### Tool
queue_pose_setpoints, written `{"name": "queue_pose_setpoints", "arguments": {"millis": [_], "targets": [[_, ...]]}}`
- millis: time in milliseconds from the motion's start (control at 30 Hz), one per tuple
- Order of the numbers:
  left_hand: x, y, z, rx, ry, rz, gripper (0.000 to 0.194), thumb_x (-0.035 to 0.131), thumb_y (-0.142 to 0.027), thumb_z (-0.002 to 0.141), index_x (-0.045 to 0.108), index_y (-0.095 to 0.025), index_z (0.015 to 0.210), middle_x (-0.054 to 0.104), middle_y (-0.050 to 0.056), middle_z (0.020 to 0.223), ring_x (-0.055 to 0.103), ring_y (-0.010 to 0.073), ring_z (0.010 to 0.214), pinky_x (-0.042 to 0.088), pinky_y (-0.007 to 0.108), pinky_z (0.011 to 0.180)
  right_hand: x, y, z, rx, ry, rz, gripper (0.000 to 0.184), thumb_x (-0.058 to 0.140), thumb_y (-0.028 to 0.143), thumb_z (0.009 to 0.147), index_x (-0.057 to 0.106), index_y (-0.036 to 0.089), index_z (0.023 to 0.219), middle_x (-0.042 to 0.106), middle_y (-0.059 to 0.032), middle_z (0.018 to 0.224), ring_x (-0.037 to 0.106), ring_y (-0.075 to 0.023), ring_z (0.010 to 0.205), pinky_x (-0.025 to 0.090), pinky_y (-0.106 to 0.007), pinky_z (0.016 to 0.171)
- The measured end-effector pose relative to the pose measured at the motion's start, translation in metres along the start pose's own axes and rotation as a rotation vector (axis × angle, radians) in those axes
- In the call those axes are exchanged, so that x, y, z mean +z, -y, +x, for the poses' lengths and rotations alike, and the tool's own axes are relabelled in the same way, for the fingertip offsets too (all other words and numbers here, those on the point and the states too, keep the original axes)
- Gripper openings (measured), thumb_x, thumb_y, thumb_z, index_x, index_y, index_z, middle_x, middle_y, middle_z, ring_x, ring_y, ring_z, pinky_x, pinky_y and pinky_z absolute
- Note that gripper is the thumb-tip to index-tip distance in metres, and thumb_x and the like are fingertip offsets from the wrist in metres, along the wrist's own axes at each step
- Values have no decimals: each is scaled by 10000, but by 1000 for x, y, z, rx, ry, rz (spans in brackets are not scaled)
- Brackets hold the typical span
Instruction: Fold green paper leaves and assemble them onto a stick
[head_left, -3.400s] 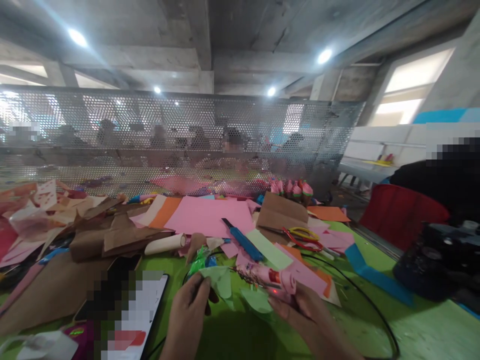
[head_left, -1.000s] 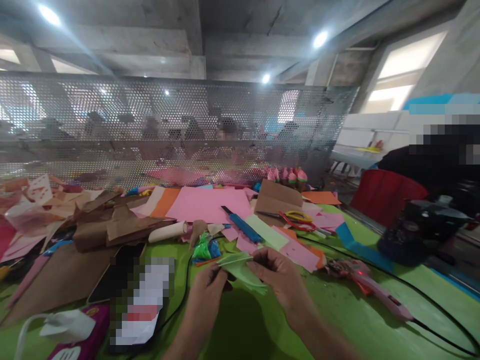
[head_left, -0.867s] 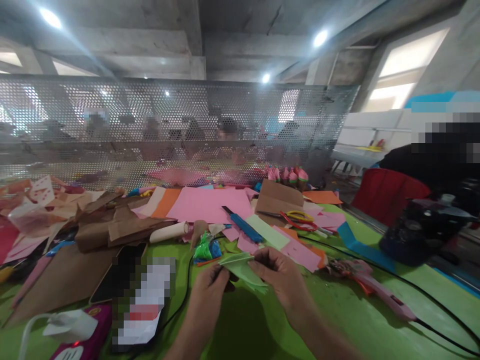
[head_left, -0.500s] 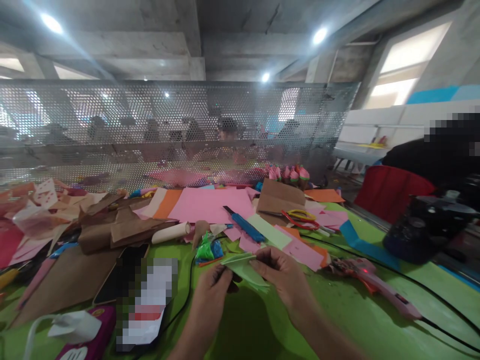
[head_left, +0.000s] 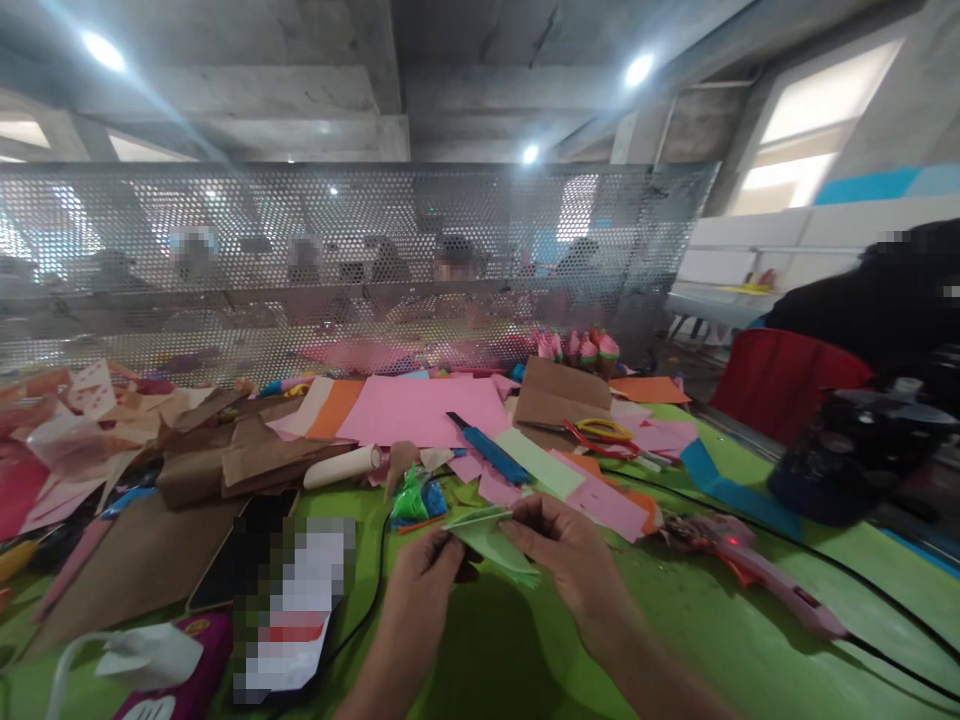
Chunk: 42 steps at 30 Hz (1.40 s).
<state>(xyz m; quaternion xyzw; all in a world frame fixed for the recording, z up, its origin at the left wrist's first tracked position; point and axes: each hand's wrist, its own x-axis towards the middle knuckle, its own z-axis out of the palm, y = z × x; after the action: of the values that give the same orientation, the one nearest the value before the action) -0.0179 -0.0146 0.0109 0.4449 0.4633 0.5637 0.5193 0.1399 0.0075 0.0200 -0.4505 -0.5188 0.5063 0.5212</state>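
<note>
A layered, folded piece of pale green paper (head_left: pixel 495 540) is held up just above the green table. My left hand (head_left: pixel 431 570) pinches its left end between thumb and fingers. At its upper right edge, my right hand (head_left: pixel 559 540) grips it with the thumb on top; the paper hides some fingertips. Just beyond the paper lie a green and blue plastic packet (head_left: pixel 418 500) and a blue utility knife (head_left: pixel 491 450) with its blade out. A pink glue gun (head_left: pixel 765 575) with a red light rests to the right of my right hand.
Pink sheets (head_left: pixel 420 405), brown paper (head_left: pixel 559 395) and red-and-yellow scissors (head_left: pixel 600 435) lie farther back. A phone (head_left: pixel 244 550) and a purple power strip (head_left: pixel 180 665) are at left. A black cable (head_left: pixel 750 515) crosses the right side. A perforated metal screen (head_left: pixel 337 250) stands behind.
Both hands stay almost in place, still holding the green paper, which has shifted very slightly. At the far right, the seated person's dark outline has moved a little.
</note>
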Motion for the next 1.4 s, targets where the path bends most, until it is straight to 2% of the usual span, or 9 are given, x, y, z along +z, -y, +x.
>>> {"name": "queue_pose_setpoints", "arguments": {"millis": [200,467,633,867,1000,1200,1400], "targets": [[1,-1,-1,5,-7,19,208,659,-345,658,657,-148,590,604,6,556,552,140,551,462,236,543,-1,0,0,-1,0,-9,220,753,330,640,629,168,721,574,26,649,488,-125,608,364,-252,573],[-1,6,-2,33,-1,65,188,631,-311,721,675,-149,636,623,18,591,580,162,590,473,249,578,3,8,-4,-31,-39,-80,183,725,316,643,612,189,711,587,19,654,511,-142,614,384,-265,579],[-3,12,-2,57,14,63,191,618,-308,743,712,-142,736,634,14,613,580,159,603,476,249,593,4,8,-4,-61,-78,-68,204,733,266,610,576,192,717,562,30,637,515,-142,616,401,-260,581],[-3,17,-1,68,15,78,176,611,-283,748,718,-143,760,662,20,641,604,168,610,491,264,612,2,4,-5,-74,-62,-83,220,735,243,646,579,191,791,594,21,667,546,-152,649,419,-257,591],[-3,17,0,81,13,84,164,627,-287,741,704,-149,702,651,15,624,600,165,606,486,256,601,2,5,-5,-65,-53,-70,235,741,261,640,593,184,804,600,18,658,547,-150,638,419,-261,591],[-3,16,0,95,51,58,208,640,-303,747,739,-149,845,667,17,662,600,167,639,494,260,628,2,6,-3,-36,-32,-48,272,736,296,634,617,179,849,595,19,650,548,-146,621,408,-261,584],[-2,20,0,67,18,-7,253,690,-326,703,742,-157,883,688,17,674,632,176,641,519,278,650,1,5,-2,-43,-17,-43,262,745,303,632,662,170,843,629,7,656,570,-159,633,418,-268,589]]}}
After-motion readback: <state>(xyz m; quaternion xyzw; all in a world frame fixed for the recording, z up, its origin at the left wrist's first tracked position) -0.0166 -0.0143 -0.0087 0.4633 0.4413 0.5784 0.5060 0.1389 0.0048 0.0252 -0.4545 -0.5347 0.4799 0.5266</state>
